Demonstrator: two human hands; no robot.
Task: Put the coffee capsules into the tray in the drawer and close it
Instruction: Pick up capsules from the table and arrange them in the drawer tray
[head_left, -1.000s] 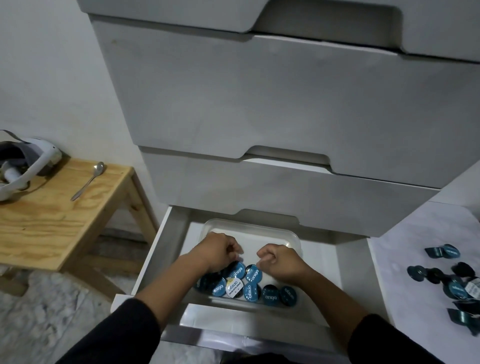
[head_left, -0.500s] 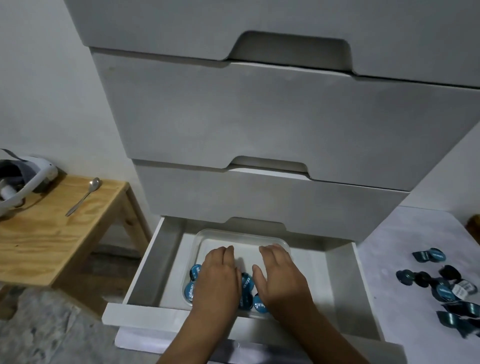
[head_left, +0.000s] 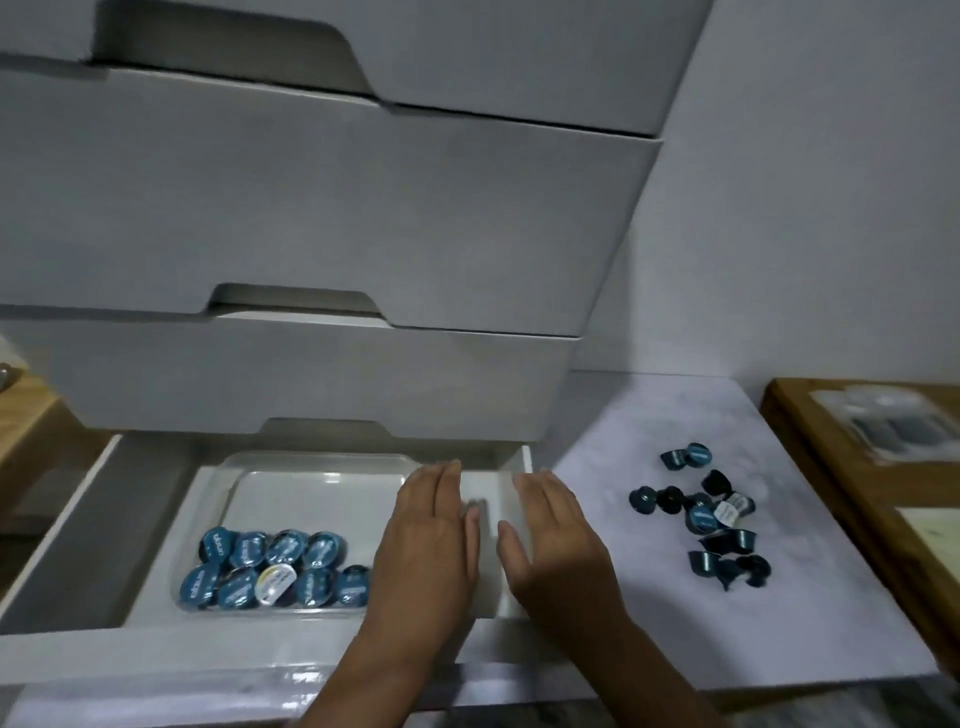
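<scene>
Both hands are empty and flat, fingers stretched out and held together — the left hand (head_left: 434, 540) hovers over the right end of the clear plastic tray (head_left: 322, 465), the right hand (head_left: 553, 540) over the right side wall of the open bottom drawer (head_left: 67, 545), palms down and grasping nothing. A batch of blue-lidded coffee capsules (head_left: 275, 569) lies packed in two rough rows at the near edge of the tray, one pale-lidded capsule among them; the far part of the tray is bare. The job looks partly done: a loose heap of capsules (head_left: 709, 514) waits on the white marbled surface (head_left: 675, 613) to the right of the drawer, well apart from the tray, some lying on their sides or upside down. The step in hand reads as the gap between loads, with the hands clear of the tray and placed between it and the heap. The next move would call for carrying both hands rightward over the drawer wall to the heap, scooping or pinching several capsules at once, and bringing them back over the empty far part of the tray. The tumbled ones may roll, so a cupped grip would probably serve better than a pinch. Closing the drawer cannot come until the heap is cleared; its white front panel (head_left: 156, 654) sits fully pulled out toward the person, beneath the shut grey drawers (head_left: 311, 208) above.
</scene>
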